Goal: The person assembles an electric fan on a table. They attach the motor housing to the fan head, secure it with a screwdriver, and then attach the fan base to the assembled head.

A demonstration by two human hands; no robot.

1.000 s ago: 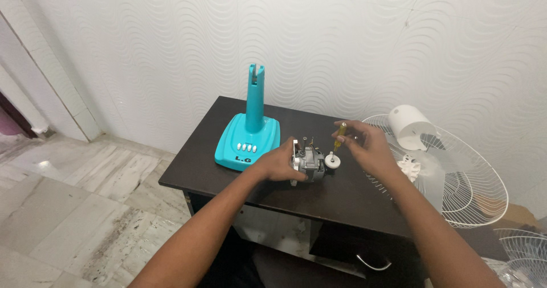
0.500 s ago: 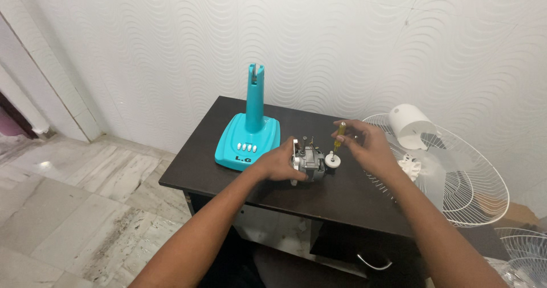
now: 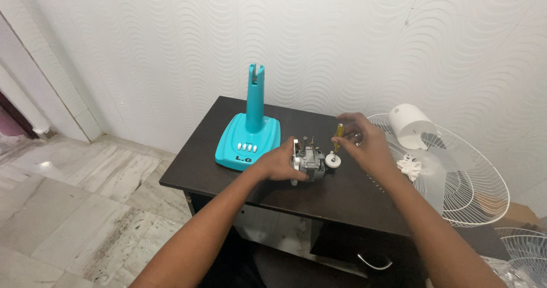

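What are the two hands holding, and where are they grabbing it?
The left hand grips the metal motor by its near end. The right hand pinches a small yellow screwdriver by its handle.

Your left hand [image 3: 280, 163] covers the near side of the small motor [image 3: 308, 160]; the screwdriver [image 3: 338, 137] tip is too small to make out, the wire fan guard [image 3: 456, 174] hides the table [image 3: 342, 194] edge, and a second guard [image 3: 521, 248] is cut off at right

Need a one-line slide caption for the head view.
Left hand steadies a fan motor on a dark table; right hand holds a yellow screwdriver.
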